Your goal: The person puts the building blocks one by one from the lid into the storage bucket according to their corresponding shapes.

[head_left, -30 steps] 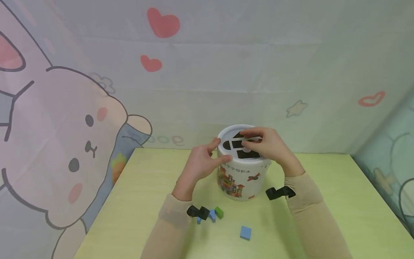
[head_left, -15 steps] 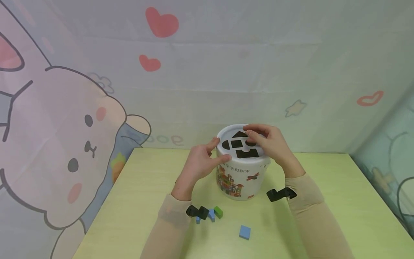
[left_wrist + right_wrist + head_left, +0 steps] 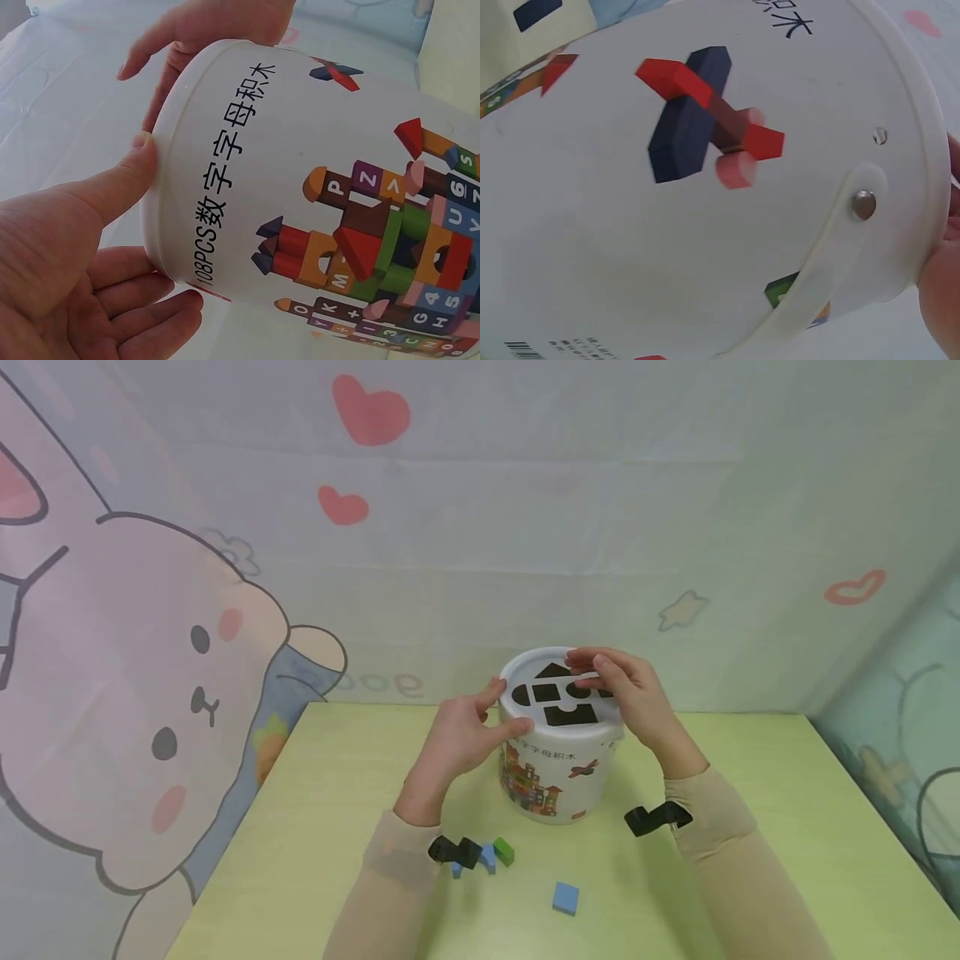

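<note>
A white bucket with printed toy-block pictures stands on the table, its lid pierced by several dark shaped holes. My left hand holds the lid's left rim, thumb at the near side and fingers farther round; in the left wrist view the left hand touches the bucket's edge. Over the lid's right side is my right hand, with loosely bent fingers and nothing visible in them. The right wrist view mostly shows the bucket's side and handle, with part of the right hand at the edge.
In front of the bucket lie a blue square block, a green block and a blue block, close to the left wrist camera. A printed cloth hangs behind the table.
My right hand has drawn back to the right from the lid's middle and its thumb has lifted, uncovering more holes. The left hand and the bucket stay in place.
</note>
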Demonstrator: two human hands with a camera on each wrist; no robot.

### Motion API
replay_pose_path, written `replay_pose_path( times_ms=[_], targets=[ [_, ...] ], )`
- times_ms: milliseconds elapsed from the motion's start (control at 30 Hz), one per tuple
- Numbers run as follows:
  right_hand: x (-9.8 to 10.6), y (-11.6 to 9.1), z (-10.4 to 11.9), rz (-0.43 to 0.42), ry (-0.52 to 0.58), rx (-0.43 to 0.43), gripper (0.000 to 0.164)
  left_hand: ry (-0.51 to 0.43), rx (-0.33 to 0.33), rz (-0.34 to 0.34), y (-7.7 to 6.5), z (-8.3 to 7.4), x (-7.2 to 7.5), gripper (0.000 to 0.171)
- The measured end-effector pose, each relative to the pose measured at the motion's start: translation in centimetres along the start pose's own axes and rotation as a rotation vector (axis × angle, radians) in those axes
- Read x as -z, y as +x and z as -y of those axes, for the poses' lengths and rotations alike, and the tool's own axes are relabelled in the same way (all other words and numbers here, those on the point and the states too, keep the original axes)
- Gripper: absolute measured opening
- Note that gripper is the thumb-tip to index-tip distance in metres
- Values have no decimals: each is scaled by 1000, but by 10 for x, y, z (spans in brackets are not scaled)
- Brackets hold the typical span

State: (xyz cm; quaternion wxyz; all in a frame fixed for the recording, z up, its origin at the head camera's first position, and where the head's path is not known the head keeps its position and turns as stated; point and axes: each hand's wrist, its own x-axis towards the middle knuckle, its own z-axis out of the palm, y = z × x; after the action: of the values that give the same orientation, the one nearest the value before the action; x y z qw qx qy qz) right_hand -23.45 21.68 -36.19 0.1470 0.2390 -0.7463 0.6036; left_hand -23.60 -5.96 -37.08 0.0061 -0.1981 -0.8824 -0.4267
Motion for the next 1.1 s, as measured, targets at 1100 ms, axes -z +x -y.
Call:
replay_pose_path(
  times_ms=[1100],
  targets=[
    [-3,-119,-55,724,-17,-142,27,104,-43,36,2,-5,10,82]
  ],
)
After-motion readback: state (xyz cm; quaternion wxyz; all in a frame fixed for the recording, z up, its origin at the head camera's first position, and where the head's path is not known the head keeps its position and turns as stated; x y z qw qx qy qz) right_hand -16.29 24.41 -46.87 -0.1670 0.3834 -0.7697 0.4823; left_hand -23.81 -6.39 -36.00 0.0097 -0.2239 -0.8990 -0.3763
